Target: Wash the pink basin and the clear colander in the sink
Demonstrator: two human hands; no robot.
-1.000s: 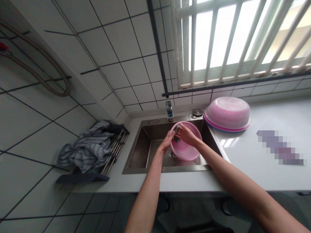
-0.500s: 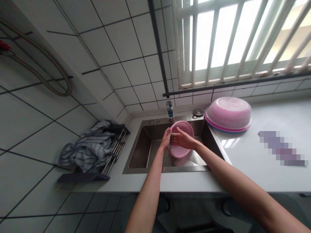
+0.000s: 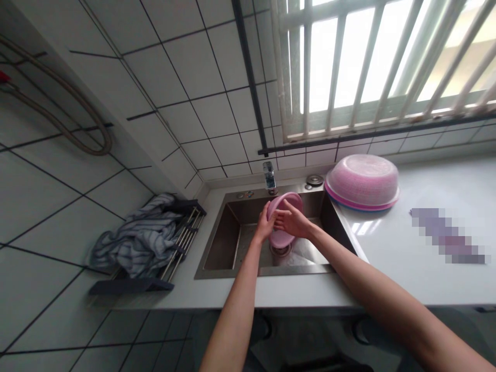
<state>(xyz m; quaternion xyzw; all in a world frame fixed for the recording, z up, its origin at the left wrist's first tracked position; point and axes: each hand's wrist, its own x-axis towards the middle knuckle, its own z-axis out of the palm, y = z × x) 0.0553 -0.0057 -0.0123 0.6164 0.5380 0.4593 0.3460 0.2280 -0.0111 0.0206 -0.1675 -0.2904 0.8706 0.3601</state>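
Note:
A small pink colander point(image 3: 282, 239) hangs tilted over the steel sink point(image 3: 217, 248), its left wall showing a dotted, perforated pattern. My left hand point(image 3: 265, 225) grips its left rim, with the fingers partly hidden behind the wall. My right hand point(image 3: 294, 220) reaches in front of the colander's opening. Its fingers stretch toward my left hand and the thumb stands apart; I see nothing held in it. Whether the right fingertips touch the colander's inner wall, I cannot tell.
A faucet point(image 3: 268, 175) rises behind the sink, with a round drain stopper point(image 3: 314, 180) to its right. Upturned pink basins point(image 3: 362, 181) sit on the right counter. Striped cloth point(image 3: 143, 237) lies over a metal rack point(image 3: 184, 240) on the left. A barred window point(image 3: 349, 72) is above.
The colander has tipped onto its side and shifted slightly left, uncovering the sink drain. The greenish thing between my hands no longer shows. Both hands stay nearly in place.

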